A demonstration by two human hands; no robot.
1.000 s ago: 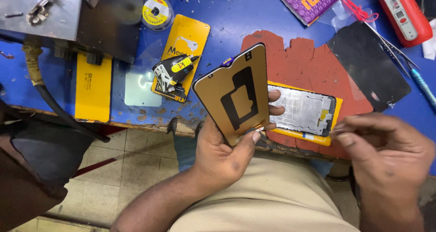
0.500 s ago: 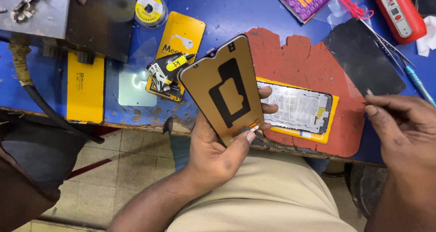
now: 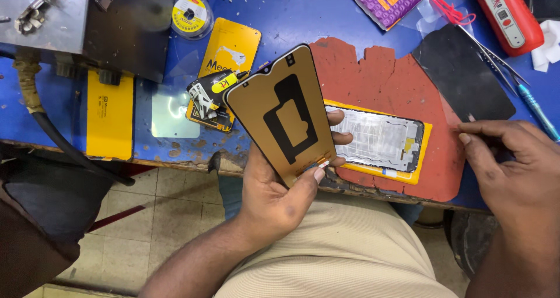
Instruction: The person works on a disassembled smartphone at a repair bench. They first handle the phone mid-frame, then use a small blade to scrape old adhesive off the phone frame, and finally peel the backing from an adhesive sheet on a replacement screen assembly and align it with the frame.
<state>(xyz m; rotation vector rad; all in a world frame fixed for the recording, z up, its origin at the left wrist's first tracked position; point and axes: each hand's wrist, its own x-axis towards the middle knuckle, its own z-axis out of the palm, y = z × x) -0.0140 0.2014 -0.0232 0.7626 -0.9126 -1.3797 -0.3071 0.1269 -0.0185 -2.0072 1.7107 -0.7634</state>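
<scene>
The left hand [image 3: 274, 187] holds a gold phone screen panel [image 3: 283, 114] up, tilted, thumb on its near edge. The right hand [image 3: 513, 169] rests curled at the right, fingertips pinched together on the red mat [image 3: 396, 82]. Just behind the panel, a phone frame [image 3: 379, 140] lies on that mat. Far right on the blue bench [image 3: 303, 18] lie tweezers [image 3: 496, 56].

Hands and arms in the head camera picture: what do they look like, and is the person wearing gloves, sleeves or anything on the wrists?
Both are bare. The left hand has no glove, ring or watch, and its forearm shows no sleeve down to the picture's edge. The right hand is likewise ungloved, with no sleeve in view. The fingernails are short and plain.
</scene>
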